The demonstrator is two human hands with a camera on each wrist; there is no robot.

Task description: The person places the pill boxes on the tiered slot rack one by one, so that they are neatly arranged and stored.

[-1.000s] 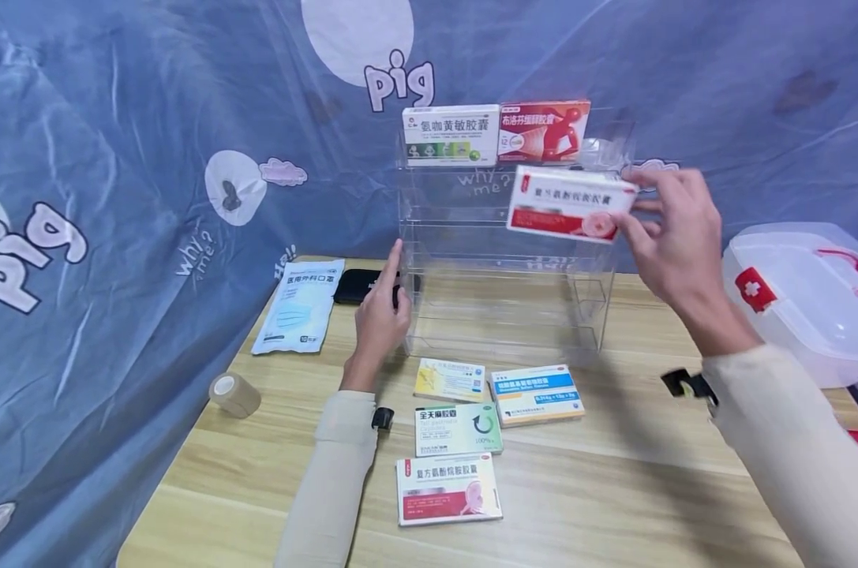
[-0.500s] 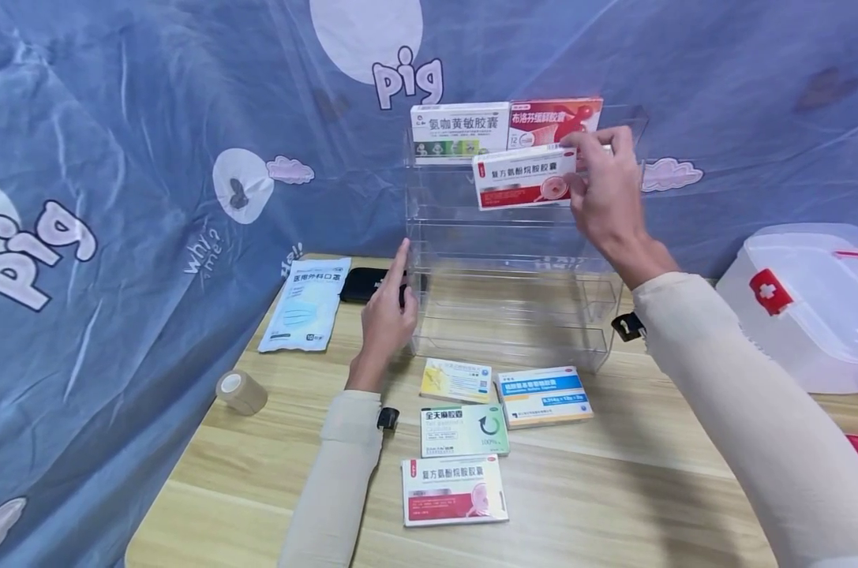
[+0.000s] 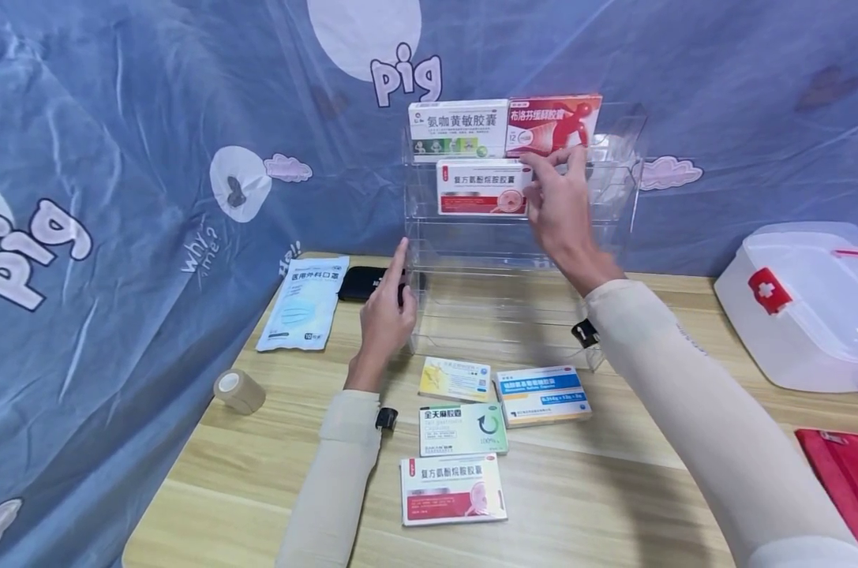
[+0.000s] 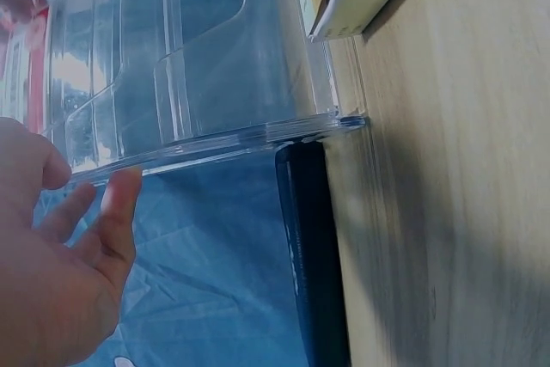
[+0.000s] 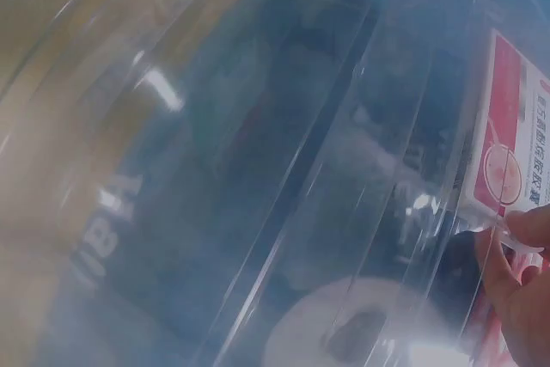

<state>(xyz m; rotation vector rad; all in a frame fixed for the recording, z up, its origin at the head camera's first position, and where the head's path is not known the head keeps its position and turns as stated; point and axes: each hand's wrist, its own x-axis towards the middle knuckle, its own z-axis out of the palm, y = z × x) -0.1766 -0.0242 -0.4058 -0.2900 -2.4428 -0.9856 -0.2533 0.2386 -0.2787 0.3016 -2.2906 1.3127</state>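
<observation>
My right hand (image 3: 560,201) pinches the right end of a white-and-red medicine box (image 3: 481,188), which stands upright at the second tier of a clear acrylic display rack (image 3: 514,343). In the right wrist view, thumb and fingers meet at the end of that medicine box (image 5: 505,148). Directly above, a white-and-green medicine box (image 3: 458,130) and a red medicine box (image 3: 551,126) stand side by side on the top tier. My left hand (image 3: 387,315) touches the rack's left side, index finger straight along it; the left wrist view shows its fingertips (image 4: 125,186) at the rack's clear edge.
Several medicine boxes lie before the rack: yellow (image 3: 455,379), blue-and-white (image 3: 544,396), green (image 3: 462,430), white-and-red (image 3: 453,489). A mask packet (image 3: 304,304), black case (image 3: 361,284) and tan roll (image 3: 239,392) lie left. A first-aid box (image 3: 805,315) and red pouch (image 3: 844,481) are right.
My right hand has carried the white-and-red medicine box leftward, from in front of the rack's right side to its second tier. The left hand stays against the rack.
</observation>
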